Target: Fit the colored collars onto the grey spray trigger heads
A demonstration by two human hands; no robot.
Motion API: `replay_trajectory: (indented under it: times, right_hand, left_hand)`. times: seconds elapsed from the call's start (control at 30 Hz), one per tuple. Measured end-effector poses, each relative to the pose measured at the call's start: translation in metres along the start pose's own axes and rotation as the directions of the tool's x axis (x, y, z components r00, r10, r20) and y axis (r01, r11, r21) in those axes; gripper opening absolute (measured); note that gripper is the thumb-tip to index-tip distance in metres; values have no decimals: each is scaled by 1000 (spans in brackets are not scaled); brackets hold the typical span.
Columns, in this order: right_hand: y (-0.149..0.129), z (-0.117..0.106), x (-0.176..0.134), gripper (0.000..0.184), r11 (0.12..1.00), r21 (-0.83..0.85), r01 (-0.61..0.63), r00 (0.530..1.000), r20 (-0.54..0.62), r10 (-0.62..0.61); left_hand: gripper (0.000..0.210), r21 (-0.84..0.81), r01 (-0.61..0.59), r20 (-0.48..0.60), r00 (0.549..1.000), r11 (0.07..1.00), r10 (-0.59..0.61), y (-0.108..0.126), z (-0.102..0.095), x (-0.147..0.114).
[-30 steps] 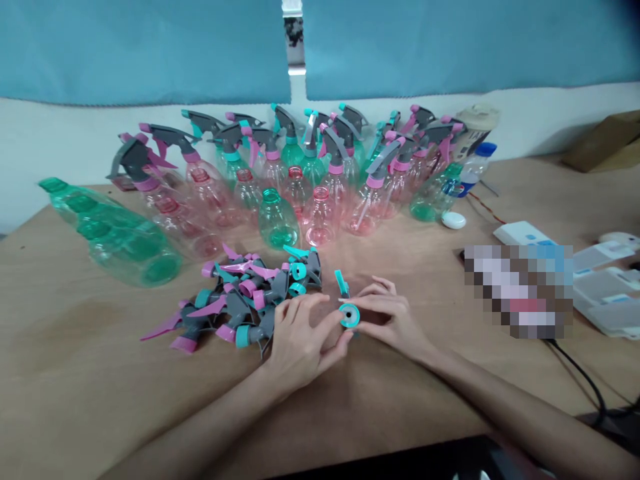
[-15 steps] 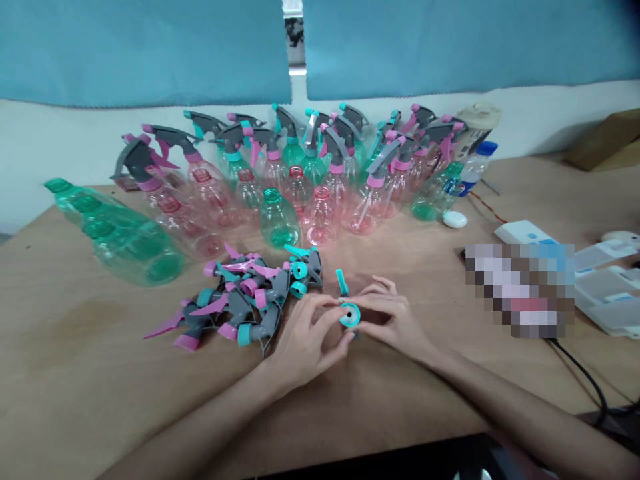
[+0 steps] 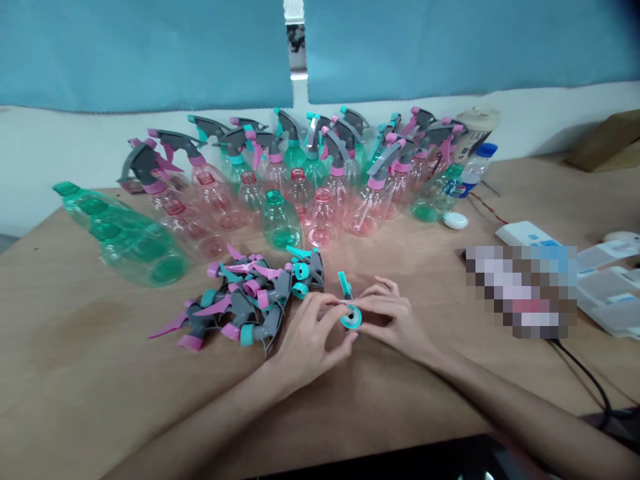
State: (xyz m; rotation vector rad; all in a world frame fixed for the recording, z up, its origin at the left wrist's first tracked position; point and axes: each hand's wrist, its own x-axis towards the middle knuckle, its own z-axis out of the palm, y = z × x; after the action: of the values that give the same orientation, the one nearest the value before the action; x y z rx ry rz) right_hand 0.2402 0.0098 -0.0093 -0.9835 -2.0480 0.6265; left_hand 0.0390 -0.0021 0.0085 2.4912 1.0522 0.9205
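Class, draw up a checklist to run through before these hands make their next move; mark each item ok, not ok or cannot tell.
1. Teal-collared spray head held by the right hand: ok.
2. Its collar opening facing the camera: ok.
3. Left hand reaching the collar: ok, fingertips at its edge.
4. Left hand gripping firmly: cannot tell.
5. Tube fitted in the collar: not ok, the central hole looks bare.
6. Front green bottle upright, neck open: ok.
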Motion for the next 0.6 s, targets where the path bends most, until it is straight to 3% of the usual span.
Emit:
replay_trajectory:
  times: [0.23, 0.6]
  right_hand:
    - [2, 0, 2, 28, 999, -36, -41, 999, -22, 40]
    - [0, 1, -1, 26, 994, -107, -14, 1000, -16, 12]
  left_hand:
    - [32, 0, 10, 38, 999, 1000, -10, 0, 0, 0]
    - [32, -3, -28, -68, 997, 1000, 28, 1, -1, -4]
